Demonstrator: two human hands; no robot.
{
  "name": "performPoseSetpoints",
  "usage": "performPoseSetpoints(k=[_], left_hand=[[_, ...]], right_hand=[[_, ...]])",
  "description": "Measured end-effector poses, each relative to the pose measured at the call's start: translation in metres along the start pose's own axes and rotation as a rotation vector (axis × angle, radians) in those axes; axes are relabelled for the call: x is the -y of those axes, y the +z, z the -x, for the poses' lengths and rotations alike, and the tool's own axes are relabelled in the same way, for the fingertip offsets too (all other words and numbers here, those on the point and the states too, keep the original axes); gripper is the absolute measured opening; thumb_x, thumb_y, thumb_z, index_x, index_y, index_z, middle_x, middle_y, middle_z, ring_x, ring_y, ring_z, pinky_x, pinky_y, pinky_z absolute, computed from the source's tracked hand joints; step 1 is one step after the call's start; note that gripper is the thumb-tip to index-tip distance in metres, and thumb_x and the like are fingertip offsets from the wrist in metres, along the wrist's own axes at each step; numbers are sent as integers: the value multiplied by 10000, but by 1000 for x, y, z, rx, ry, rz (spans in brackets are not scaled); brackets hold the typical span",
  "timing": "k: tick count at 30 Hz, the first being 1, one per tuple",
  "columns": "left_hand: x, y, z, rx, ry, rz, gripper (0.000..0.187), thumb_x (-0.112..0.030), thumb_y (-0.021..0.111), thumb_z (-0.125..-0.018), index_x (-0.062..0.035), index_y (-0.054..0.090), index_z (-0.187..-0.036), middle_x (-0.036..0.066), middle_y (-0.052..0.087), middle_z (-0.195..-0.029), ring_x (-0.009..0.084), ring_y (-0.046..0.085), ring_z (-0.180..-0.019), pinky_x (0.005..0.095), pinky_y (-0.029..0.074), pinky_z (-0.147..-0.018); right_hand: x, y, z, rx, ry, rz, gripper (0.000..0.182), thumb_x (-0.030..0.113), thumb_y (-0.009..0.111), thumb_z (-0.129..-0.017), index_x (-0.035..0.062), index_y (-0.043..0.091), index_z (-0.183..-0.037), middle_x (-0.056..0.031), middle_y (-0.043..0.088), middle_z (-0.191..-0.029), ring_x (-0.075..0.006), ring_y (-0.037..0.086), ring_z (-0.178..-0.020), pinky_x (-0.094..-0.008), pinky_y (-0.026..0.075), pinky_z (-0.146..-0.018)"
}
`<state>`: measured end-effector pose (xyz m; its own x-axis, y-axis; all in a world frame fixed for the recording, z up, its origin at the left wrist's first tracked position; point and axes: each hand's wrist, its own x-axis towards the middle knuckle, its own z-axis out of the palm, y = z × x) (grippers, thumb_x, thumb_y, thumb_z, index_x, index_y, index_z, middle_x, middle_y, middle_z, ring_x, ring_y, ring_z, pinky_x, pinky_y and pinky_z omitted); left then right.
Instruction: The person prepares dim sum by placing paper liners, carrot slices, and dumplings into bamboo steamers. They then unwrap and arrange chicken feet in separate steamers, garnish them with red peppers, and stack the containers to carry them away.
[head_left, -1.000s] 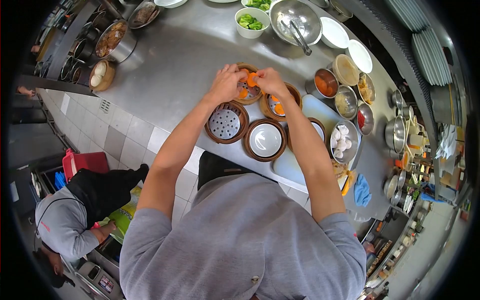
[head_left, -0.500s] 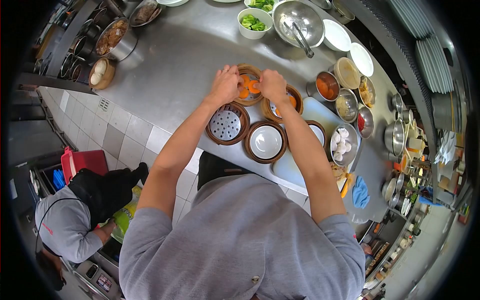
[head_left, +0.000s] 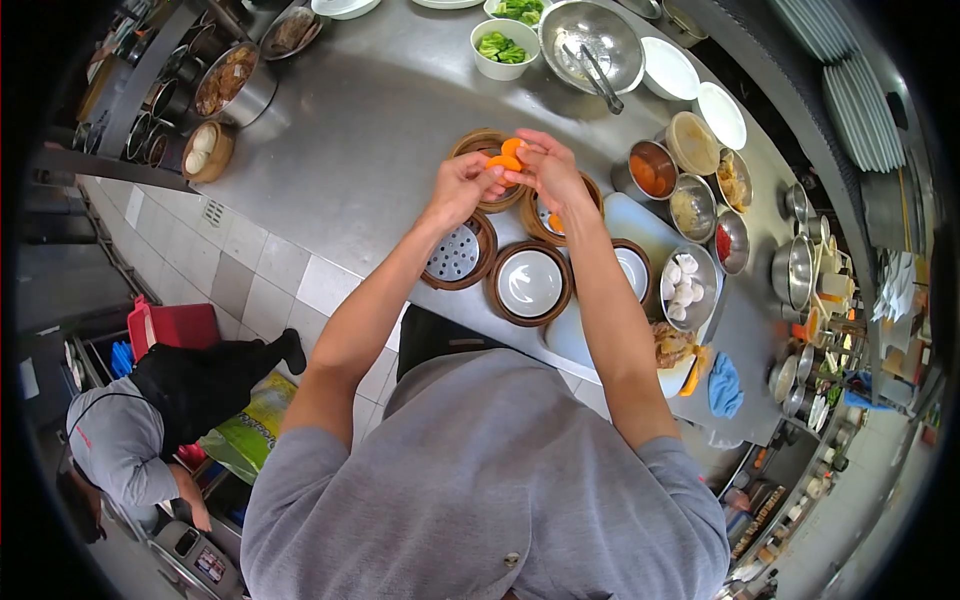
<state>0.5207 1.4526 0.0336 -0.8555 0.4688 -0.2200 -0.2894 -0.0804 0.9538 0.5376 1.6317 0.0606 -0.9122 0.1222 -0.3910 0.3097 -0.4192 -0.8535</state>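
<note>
Above the farthest bamboo steamer (head_left: 466, 146), my left hand (head_left: 460, 192) and my right hand (head_left: 553, 172) meet, fingers pinched around orange carrot slices (head_left: 504, 163). My fingers partly cover the slices and the steamer's inside. Just nearer on the right, a second bamboo steamer (head_left: 533, 222) has carrot slices in it, partly behind my right wrist. Below my left forearm sits a steamer with a perforated metal plate (head_left: 455, 254). Beside that is a steamer holding a white bowl (head_left: 530, 283); another steamer with a white dish (head_left: 632, 272) is partly hidden by my right forearm.
On the right stand a metal pot of carrot slices (head_left: 652, 170), a bowl of white balls (head_left: 686, 290) and a white cutting board (head_left: 625, 215). A mixing bowl with tongs (head_left: 592, 50) is at the back. Another person (head_left: 130, 430) bends at lower left.
Both hands have lifted from inside the farthest steamer and come together, raising carrot slices that lay in it. The person at lower left has shifted, an arm now reaching downward.
</note>
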Motion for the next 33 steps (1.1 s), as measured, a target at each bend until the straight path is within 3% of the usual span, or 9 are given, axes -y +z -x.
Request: performPoseSetpoints(k=[9,13,17,20,23,26,27,31,33], left_hand=[[-22,-33,46,-22,-14,-283,127,-171,695,-993,-45,711,-986,-34,657,-836,49,577,-761,221,458,-670],[-17,-62,81,-37,90,-420,147,-156,686,-992,-12,708,-975,-40,619,-779,53,518,-725,247,434,-660],[-14,-77,105,-68,21,-549,151,-143,684,-989,4,700,-959,-36,589,-762,66,495,-724,262,429,-665],[-15,-70,111,-101,11,-611,156,-142,692,-983,13,699,-963,-27,572,-749,75,484,-719,266,426,-666],[-19,-62,118,-125,-13,-654,155,-140,704,-972,15,702,-967,-18,556,-735,82,478,-711,266,424,-666],[-27,-56,130,-163,25,-689,150,-136,713,-964,14,703,-965,-12,540,-725,85,469,-699,268,419,-651],[-28,-56,134,-172,50,-704,149,-134,715,-961,14,702,-964,-11,535,-722,86,466,-695,270,417,-644],[-22,-71,149,-231,-19,-678,148,-136,713,-965,11,695,-957,-25,521,-716,81,449,-686,274,404,-628],[-15,-79,154,-243,-54,-633,151,-138,711,-967,10,691,-952,-33,513,-712,78,443,-685,275,398,-625]], right_hand=[[17,-54,27,-21,-111,43,212,156,683,-981,19,698,-1143,-82,716,-959,-139,675,-790,-286,592,-577],[52,-171,10,-71,-125,-88,210,217,714,-961,33,716,-1064,-53,707,-872,-128,636,-706,-275,497,-497],[73,-230,-10,-411,-256,862,285,271,749,-900,28,710,-1045,-107,738,-937,-243,697,-789,-367,566,-684],[62,-254,-41,-342,-150,1520,389,313,757,-854,37,700,-1123,-175,744,-1103,-357,713,-1017,-433,559,-908],[59,-226,-47,-514,88,1596,447,319,738,-845,62,690,-1207,-208,703,-1228,-394,650,-1193,-478,531,-995],[52,-216,-48,-564,88,1586,435,301,684,-872,78,670,-1245,-203,700,-1239,-370,658,-1189,-481,535,-993],[40,-227,-57,-641,-22,1564,339,347,681,-872,67,735,-1056,-210,734,-1115,-402,686,-1095,-461,544,-941],[40,-265,-79,-422,-320,1493,299,313,712,-865,20,742,-814,-182,738,-800,-363,709,-823,-473,528,-795],[54,-267,-69,-307,-271,1371,277,289,738,-832,16,750,-872,-211,725,-847,-361,714,-862,-453,542,-817]])
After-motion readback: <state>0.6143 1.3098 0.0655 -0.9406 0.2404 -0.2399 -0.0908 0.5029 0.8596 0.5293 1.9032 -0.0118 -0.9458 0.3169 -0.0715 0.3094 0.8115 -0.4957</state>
